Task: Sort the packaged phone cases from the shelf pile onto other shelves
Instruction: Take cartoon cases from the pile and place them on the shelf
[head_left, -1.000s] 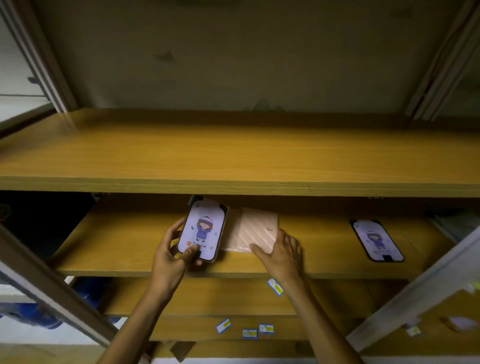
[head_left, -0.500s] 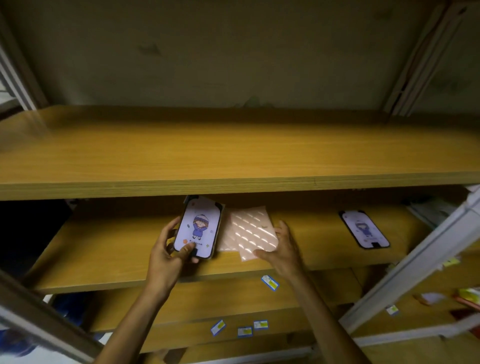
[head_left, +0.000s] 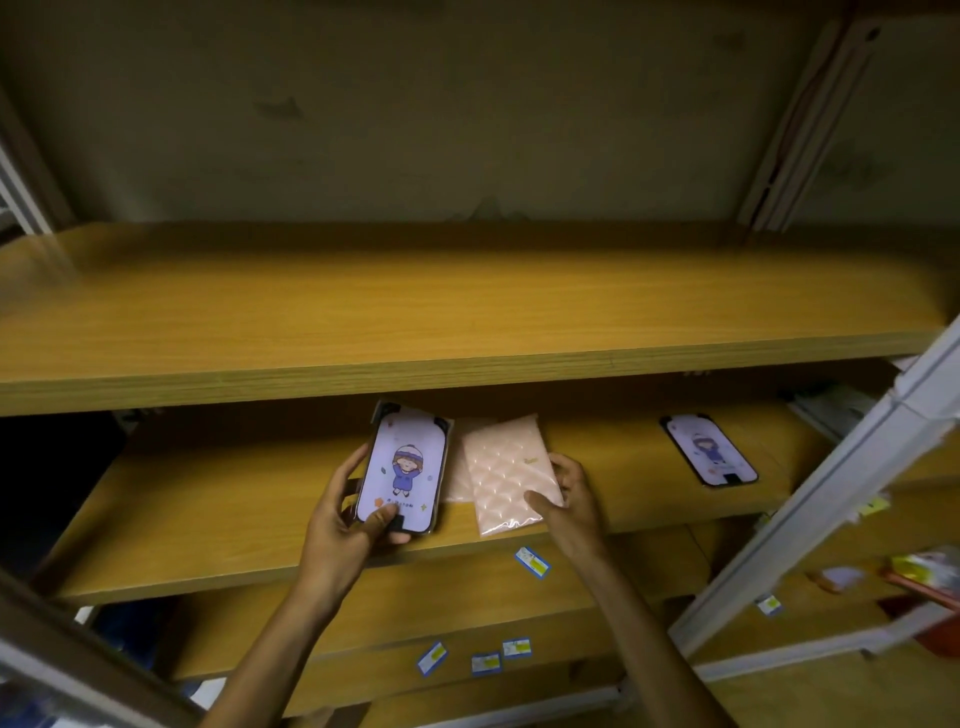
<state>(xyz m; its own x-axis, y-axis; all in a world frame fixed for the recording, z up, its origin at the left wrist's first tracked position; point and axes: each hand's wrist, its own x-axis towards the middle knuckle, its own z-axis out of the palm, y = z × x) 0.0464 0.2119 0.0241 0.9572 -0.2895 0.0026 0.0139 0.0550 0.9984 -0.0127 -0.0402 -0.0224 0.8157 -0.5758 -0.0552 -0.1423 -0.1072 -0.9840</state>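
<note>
My left hand (head_left: 340, 525) grips a packaged lilac phone case (head_left: 405, 470) with a cartoon girl on it, tilted up over the middle shelf (head_left: 208, 514). My right hand (head_left: 569, 493) pinches the lower right edge of a pink quilted packaged case (head_left: 506, 467), lifted slightly above another pink case (head_left: 457, 478) that lies flat under it. A second lilac cartoon case (head_left: 709, 449) lies alone at the right end of the same shelf.
A wide bare wooden shelf (head_left: 467, 312) hangs above, its front edge low over the cases. Lower shelves carry small blue and yellow labels (head_left: 532, 561). A white metal upright (head_left: 831, 499) slants across the right side. Colourful packets (head_left: 924, 571) sit at the far right.
My right hand went from lying flat on the pink case to pinching it and drawing it toward the shelf front. The left hand kept its hold on the lilac case. The view drifted left.
</note>
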